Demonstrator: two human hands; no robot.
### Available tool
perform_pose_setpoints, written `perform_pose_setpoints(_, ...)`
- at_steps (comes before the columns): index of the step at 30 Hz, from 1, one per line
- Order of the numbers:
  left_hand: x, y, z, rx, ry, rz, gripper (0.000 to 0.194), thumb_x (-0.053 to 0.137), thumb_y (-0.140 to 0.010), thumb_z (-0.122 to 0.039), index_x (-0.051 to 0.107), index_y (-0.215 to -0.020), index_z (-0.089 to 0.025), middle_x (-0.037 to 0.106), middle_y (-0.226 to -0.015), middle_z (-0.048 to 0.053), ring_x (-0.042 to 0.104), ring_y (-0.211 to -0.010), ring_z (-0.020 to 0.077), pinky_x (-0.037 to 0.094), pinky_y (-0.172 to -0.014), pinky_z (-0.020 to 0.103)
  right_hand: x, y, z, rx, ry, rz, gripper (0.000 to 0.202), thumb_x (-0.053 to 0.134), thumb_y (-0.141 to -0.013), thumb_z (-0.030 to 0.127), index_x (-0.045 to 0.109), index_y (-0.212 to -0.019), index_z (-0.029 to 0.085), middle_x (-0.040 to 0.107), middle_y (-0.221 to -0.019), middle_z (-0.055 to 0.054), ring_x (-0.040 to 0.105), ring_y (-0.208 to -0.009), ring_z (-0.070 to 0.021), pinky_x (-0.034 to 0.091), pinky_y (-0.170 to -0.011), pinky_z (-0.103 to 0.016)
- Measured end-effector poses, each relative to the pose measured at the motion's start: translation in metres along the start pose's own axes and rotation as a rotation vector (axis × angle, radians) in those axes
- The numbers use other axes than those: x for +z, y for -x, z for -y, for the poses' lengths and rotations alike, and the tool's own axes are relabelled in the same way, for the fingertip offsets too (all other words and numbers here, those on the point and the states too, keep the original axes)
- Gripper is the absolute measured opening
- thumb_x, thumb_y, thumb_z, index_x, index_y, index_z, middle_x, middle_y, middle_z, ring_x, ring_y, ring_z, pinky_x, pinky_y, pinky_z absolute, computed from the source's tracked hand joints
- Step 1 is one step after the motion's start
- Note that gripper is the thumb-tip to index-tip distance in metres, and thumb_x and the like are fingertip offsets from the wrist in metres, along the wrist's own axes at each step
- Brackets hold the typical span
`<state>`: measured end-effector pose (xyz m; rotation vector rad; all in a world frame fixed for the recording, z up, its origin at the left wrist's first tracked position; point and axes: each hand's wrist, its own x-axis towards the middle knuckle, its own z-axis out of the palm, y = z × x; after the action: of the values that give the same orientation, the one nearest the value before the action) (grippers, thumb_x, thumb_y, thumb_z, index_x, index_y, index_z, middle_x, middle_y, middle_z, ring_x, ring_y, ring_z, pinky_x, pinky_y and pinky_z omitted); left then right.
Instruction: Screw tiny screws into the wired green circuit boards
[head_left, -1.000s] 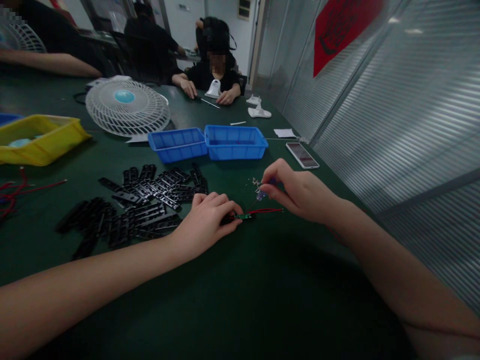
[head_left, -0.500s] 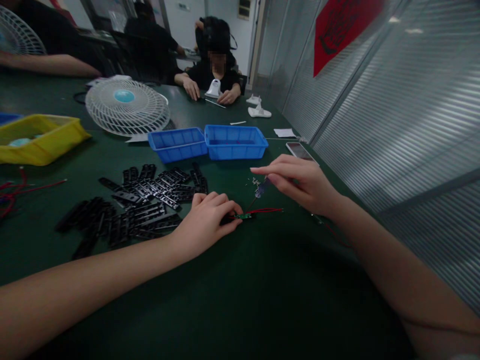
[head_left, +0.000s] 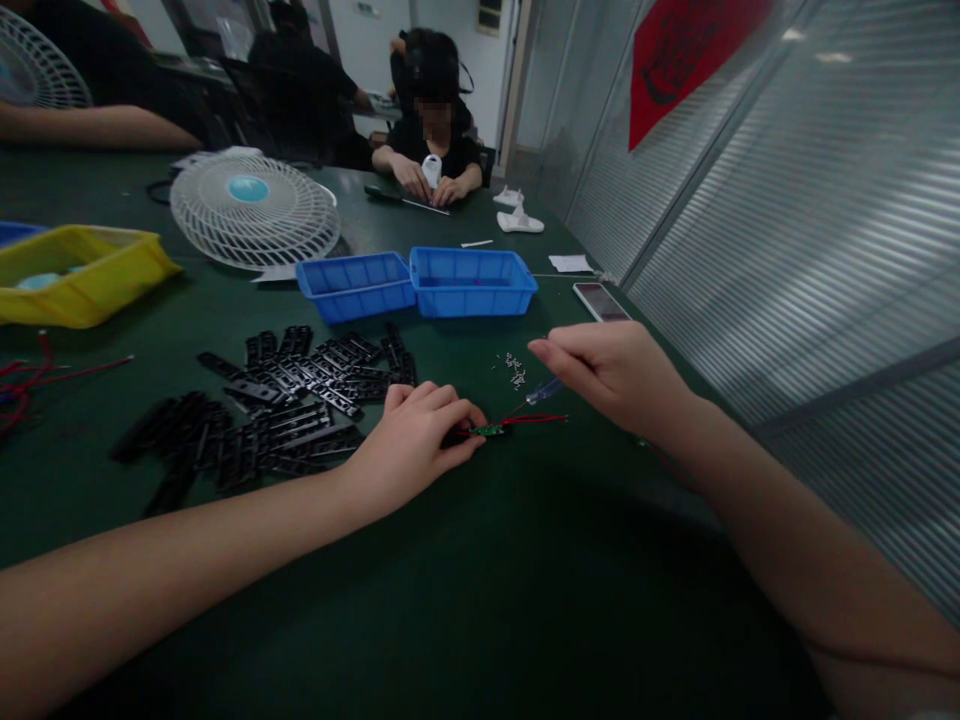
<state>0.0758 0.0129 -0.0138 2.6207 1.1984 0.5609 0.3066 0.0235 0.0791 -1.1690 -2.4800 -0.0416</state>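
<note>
My left hand [head_left: 420, 440] pinches a black part with a small green circuit board [head_left: 491, 430] at its right end. Red wires [head_left: 536, 419] run rightward from the board. My right hand [head_left: 611, 375] is closed round a screwdriver with a clear bluish handle [head_left: 544, 391], tilted, its thin shaft pointing down-left to the board. Small screws [head_left: 514, 370] lie scattered just beyond the board. Left of my left hand spreads a pile of black plastic parts [head_left: 300, 400].
Two blue bins [head_left: 472, 296] stand behind the screws, with a white fan grille [head_left: 255, 215] and a yellow bin [head_left: 90, 290] further left. A phone [head_left: 600, 302] lies beyond my right hand. A person [head_left: 431, 130] works across the table, near white parts [head_left: 519, 220].
My right hand has curled its fingers in and moved slightly down and right, and the screwdriver now leans lower. The person opposite has brought both hands together, leaving a dark-handled tool on the table.
</note>
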Motion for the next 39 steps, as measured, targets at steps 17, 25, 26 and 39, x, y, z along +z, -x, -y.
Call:
perform_pose_setpoints(17, 0.000, 0.000, 0.000, 0.005, -0.004, -0.004, 0.017, 0.057, -0.088, -0.038, 0.061, -0.101, -0.027, 0.061, -0.090, 0.001, 0.050, -0.091, 0.0214, 0.025, -0.078, 0.038, 0.023, 0.004, 0.000, -0.065, -0.278, -0.058, 0.012, 0.041, -0.095, 0.027, 0.038, -0.102, 0.018, 0.051, -0.084, -0.001, 0.050, -0.063, -0.0095, 0.037, -0.056, -0.024)
perform_pose_setpoints(25, -0.001, -0.001, 0.000, -0.006, 0.003, 0.005, 0.016, 0.057, -0.088, -0.038, 0.061, -0.100, -0.028, 0.060, -0.090, 0.000, 0.050, -0.092, 0.0215, 0.025, -0.078, 0.037, 0.020, 0.005, -0.008, -0.117, -0.377, -0.137, 0.019, 0.047, -0.094, 0.029, 0.054, -0.106, 0.017, 0.059, -0.089, -0.002, 0.058, -0.072, -0.0089, 0.044, -0.061, -0.022)
perform_pose_setpoints(26, 0.000, -0.001, 0.000, -0.007, 0.002, 0.005, 0.016, 0.057, -0.088, -0.038, 0.061, -0.100, -0.028, 0.060, -0.090, 0.000, 0.050, -0.092, 0.0216, 0.025, -0.078, 0.037, 0.019, 0.004, -0.009, -0.113, -0.420, -0.125, 0.020, 0.046, -0.095, 0.028, 0.056, -0.108, 0.016, 0.059, -0.090, -0.002, 0.059, -0.074, -0.0093, 0.045, -0.061, -0.022)
perform_pose_setpoints(39, 0.002, 0.000, 0.002, 0.003, 0.001, -0.009, 0.016, 0.057, -0.089, -0.038, 0.060, -0.101, -0.028, 0.060, -0.091, 0.000, 0.050, -0.092, 0.0213, 0.024, -0.078, 0.038, 0.012, 0.001, -0.016, 0.038, -0.469, -0.114, 0.020, 0.059, -0.087, 0.035, 0.051, -0.079, 0.018, 0.052, -0.066, 0.004, 0.045, -0.053, -0.0062, 0.032, -0.048, -0.020)
